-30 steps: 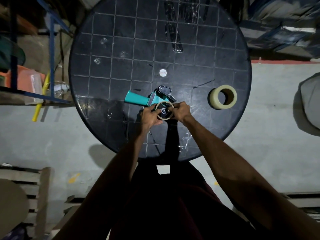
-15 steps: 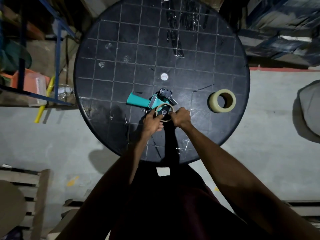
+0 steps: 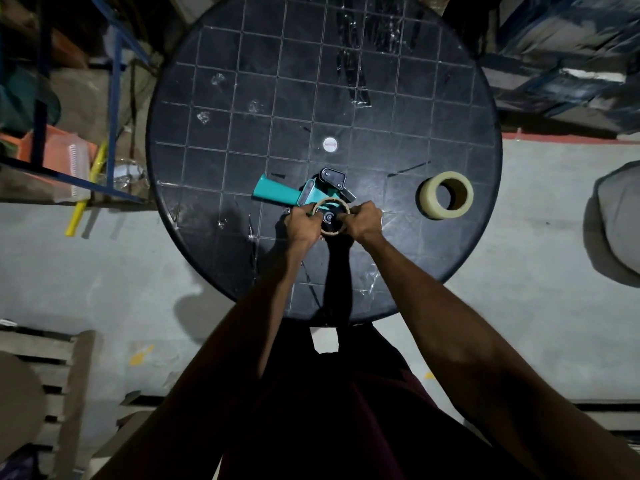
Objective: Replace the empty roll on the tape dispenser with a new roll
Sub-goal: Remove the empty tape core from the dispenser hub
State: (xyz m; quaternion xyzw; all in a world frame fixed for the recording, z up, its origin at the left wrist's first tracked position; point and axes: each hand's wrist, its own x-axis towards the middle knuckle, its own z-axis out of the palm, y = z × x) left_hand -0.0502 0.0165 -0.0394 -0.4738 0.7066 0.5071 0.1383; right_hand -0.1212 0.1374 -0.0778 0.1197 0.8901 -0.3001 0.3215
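Note:
A teal tape dispenser (image 3: 280, 192) lies on its side on the round black table (image 3: 381, 98), handle pointing left. The empty cardboard roll (image 3: 329, 202) sits around the dispenser's black hub. My left hand (image 3: 303, 223) pinches the ring's left edge. Gripping the ring's right edge is my right hand (image 3: 363, 221). A new roll of pale tape (image 3: 445, 195) lies flat on the table to the right, apart from both hands.
A small white disc (image 3: 330, 144) marks the table's centre. Strips of clear tape (image 3: 356, 64) stick to the far tabletop. Blue metal shelving (image 3: 114, 81) with an orange bin (image 3: 59, 154) stands at the left. Wooden pallets (image 3: 52, 375) lie on the floor at lower left.
Both hands stay on the empty roll at the dispenser. My left fingers have shifted from below the ring up onto its left edge. The new roll has not moved.

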